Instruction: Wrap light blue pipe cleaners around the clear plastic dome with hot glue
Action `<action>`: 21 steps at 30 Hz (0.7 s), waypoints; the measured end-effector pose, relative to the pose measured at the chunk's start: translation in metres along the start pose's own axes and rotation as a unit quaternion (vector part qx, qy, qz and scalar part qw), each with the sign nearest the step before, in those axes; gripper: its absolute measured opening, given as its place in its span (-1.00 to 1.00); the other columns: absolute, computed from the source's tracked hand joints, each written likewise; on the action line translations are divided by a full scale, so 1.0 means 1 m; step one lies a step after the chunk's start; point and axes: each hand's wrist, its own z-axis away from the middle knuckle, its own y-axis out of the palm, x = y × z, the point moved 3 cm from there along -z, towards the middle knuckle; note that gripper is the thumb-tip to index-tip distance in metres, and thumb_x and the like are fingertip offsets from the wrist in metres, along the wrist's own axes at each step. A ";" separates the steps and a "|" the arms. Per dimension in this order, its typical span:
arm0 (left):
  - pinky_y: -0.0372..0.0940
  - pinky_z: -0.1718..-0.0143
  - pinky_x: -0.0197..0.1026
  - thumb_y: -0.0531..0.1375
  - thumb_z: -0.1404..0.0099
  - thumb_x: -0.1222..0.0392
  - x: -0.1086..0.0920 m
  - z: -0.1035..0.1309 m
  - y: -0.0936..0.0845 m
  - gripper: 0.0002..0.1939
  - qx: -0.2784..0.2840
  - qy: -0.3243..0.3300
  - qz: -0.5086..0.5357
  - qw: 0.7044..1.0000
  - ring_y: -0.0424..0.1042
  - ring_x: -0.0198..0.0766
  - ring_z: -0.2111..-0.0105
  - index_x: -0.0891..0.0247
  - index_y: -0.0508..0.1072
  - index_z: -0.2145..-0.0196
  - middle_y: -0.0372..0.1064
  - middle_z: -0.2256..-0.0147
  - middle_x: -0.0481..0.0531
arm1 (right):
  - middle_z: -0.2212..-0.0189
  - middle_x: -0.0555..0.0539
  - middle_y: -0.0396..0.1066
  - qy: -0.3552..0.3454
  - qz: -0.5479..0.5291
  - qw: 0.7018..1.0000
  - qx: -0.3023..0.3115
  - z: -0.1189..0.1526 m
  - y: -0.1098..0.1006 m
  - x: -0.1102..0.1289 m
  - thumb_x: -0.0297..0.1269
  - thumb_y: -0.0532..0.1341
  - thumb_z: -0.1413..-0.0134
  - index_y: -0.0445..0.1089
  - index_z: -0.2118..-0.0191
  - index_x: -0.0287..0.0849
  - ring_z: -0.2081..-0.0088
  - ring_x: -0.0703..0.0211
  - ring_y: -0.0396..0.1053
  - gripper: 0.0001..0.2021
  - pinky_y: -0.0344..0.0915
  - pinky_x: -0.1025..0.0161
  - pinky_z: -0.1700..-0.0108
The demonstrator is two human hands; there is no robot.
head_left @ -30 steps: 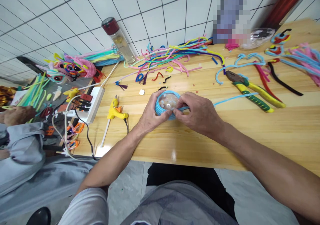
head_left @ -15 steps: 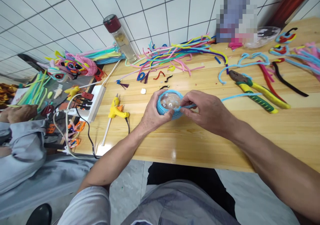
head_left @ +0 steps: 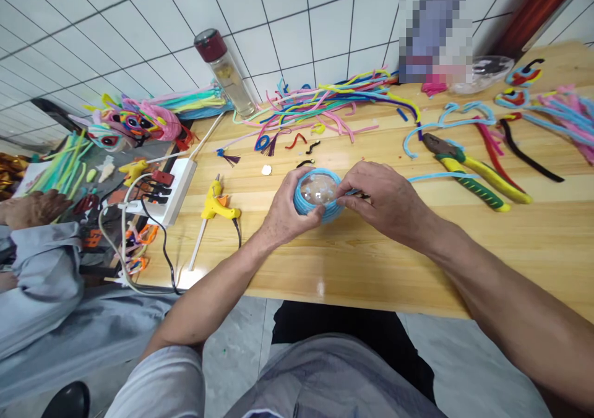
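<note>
My left hand (head_left: 297, 204) is wrapped round the left side of a clear plastic ball (head_left: 318, 190) with blue pipe cleaner wound about it. Its thumb presses on the near rim of the coils. Against the ball's right side, my right hand (head_left: 378, 195) pinches a light blue pipe cleaner (head_left: 439, 175). The tail of this strand runs out to the right behind the hand, reaching the yellow-and-green pliers (head_left: 477, 170). My fingers hide the spot where the strand meets the coils.
To the left lie a yellow glue gun (head_left: 216, 203) and a white power strip (head_left: 179, 192). Coloured pipe cleaners (head_left: 325, 106) and a glass bottle (head_left: 227, 75) are along the wall. A co-worker's hand (head_left: 39, 209) rests at far left.
My right hand has shifted slightly at the ball's right side, still pinching the strand. The co-worker's hand at far left has moved a little and flattened over the pipe cleaners there.
</note>
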 end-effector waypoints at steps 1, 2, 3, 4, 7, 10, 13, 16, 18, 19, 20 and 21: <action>0.38 -0.31 0.17 0.37 -0.22 -0.04 0.000 0.000 0.000 -0.29 0.000 0.003 0.000 1.000 0.47 0.09 -0.23 0.16 0.28 -0.25 0.44 -0.23 0.23 | 0.24 -0.10 0.56 -0.005 0.001 1.000 0.001 0.000 0.000 0.000 -0.36 0.27 -0.35 0.51 0.21 -0.08 0.19 -0.01 0.45 -0.93 0.25 0.09 0.11; 0.38 -0.31 0.18 0.37 -0.22 -0.04 0.001 0.000 0.000 -0.29 0.000 0.004 -0.001 1.000 0.47 0.09 -0.23 0.16 0.28 -0.25 0.44 -0.22 0.23 | 0.23 -0.11 0.56 -0.009 0.001 1.000 0.003 0.000 0.000 0.001 -0.38 0.26 -0.35 0.51 0.19 -0.09 0.18 -0.02 0.45 -0.91 0.24 0.08 0.10; 0.38 -0.31 0.18 0.38 -0.22 -0.05 0.001 0.000 0.000 -0.28 0.000 0.006 -0.002 1.000 0.47 0.10 -0.23 0.16 0.28 -0.25 0.43 -0.23 0.24 | 0.22 -0.12 0.56 -0.012 0.002 1.000 0.004 0.000 0.000 0.002 -0.39 0.24 -0.36 0.52 0.18 -0.09 0.17 -0.03 0.45 -0.90 0.23 0.08 0.10; 0.38 -0.31 0.18 0.37 -0.22 -0.04 0.001 0.000 0.000 -0.28 0.001 0.007 -0.004 1.000 0.47 0.10 -0.24 0.16 0.28 -0.26 0.43 -0.23 0.25 | 0.21 -0.12 0.56 -0.012 0.002 1.000 0.005 0.000 0.001 0.002 -0.39 0.23 -0.37 0.53 0.17 -0.09 0.16 -0.03 0.45 -0.88 0.23 0.08 0.10; 0.38 -0.32 0.18 0.36 -0.23 -0.03 0.003 -0.001 0.000 -0.28 0.001 0.007 -0.007 1.000 0.47 0.10 -0.25 0.18 0.28 -0.26 0.42 -0.25 0.26 | 0.20 -0.13 0.55 -0.017 0.009 1.000 0.006 0.000 0.003 0.003 -0.37 0.19 -0.41 0.55 0.15 -0.08 0.14 -0.03 0.44 -0.84 0.20 0.07 0.10; 0.38 -0.32 0.17 0.35 -0.24 -0.04 0.003 -0.001 -0.001 -0.29 -0.005 0.010 -0.007 1.000 0.48 0.09 -0.24 0.20 0.28 -0.26 0.43 -0.24 0.26 | 0.21 -0.13 0.55 -0.031 0.013 0.999 -0.004 0.001 0.004 0.004 -0.36 0.18 -0.43 0.55 0.15 -0.08 0.16 -0.02 0.41 -0.82 0.18 0.08 0.11; 0.39 -0.32 0.15 0.35 -0.24 -0.05 0.003 -0.001 0.000 -0.29 -0.006 0.009 -0.013 1.000 0.49 0.08 -0.22 0.21 0.29 -0.26 0.43 -0.23 0.25 | 0.22 -0.11 0.54 -0.039 0.020 0.999 -0.020 0.001 0.005 0.004 -0.35 0.18 -0.45 0.55 0.16 -0.06 0.16 0.01 0.40 -0.81 0.17 0.09 0.11; 0.39 -0.32 0.15 0.36 -0.24 -0.04 0.003 -0.002 0.000 -0.30 -0.009 0.006 -0.019 1.000 0.48 0.07 -0.23 0.19 0.29 -0.25 0.44 -0.23 0.24 | 0.18 -0.10 0.55 -0.048 0.044 0.997 -0.045 0.001 0.006 0.004 -0.32 0.18 -0.47 0.56 0.19 -0.05 0.12 0.01 0.40 -0.80 0.18 0.06 0.06; 0.39 -0.31 0.16 0.36 -0.23 -0.02 0.003 -0.001 0.000 -0.31 -0.013 0.006 -0.018 1.000 0.49 0.07 -0.23 0.19 0.29 -0.25 0.44 -0.23 0.23 | 0.12 -0.11 0.56 -0.055 0.072 0.994 -0.068 0.002 0.006 0.005 -0.30 0.19 -0.47 0.56 0.20 -0.04 0.09 0.00 0.40 -0.80 0.19 0.04 0.05; 0.40 -0.30 0.16 0.36 -0.23 -0.01 0.003 -0.001 0.000 -0.31 -0.014 0.005 -0.016 1.000 0.49 0.07 -0.22 0.19 0.29 -0.25 0.44 -0.23 0.23 | 0.10 -0.11 0.56 -0.059 0.089 0.991 -0.079 0.002 0.007 0.006 -0.29 0.20 -0.47 0.56 0.19 -0.04 0.08 -0.01 0.40 -0.81 0.19 0.04 0.05; 0.40 -0.30 0.16 0.36 -0.24 -0.01 0.003 -0.001 0.001 -0.31 -0.015 0.004 -0.014 1.000 0.49 0.07 -0.22 0.18 0.28 -0.25 0.44 -0.23 0.23 | 0.08 -0.11 0.56 -0.064 0.108 0.988 -0.089 0.003 0.007 0.007 -0.29 0.20 -0.46 0.56 0.19 -0.04 0.07 -0.02 0.40 -0.82 0.19 0.04 0.06; 0.41 -0.29 0.16 0.36 -0.24 -0.01 0.004 -0.001 0.001 -0.31 -0.015 0.002 -0.012 1.000 0.50 0.07 -0.21 0.18 0.28 -0.25 0.43 -0.24 0.23 | 0.08 -0.12 0.56 -0.071 0.124 0.985 -0.097 0.003 0.008 0.008 -0.30 0.21 -0.46 0.56 0.18 -0.04 0.07 -0.02 0.39 -0.83 0.20 0.05 0.08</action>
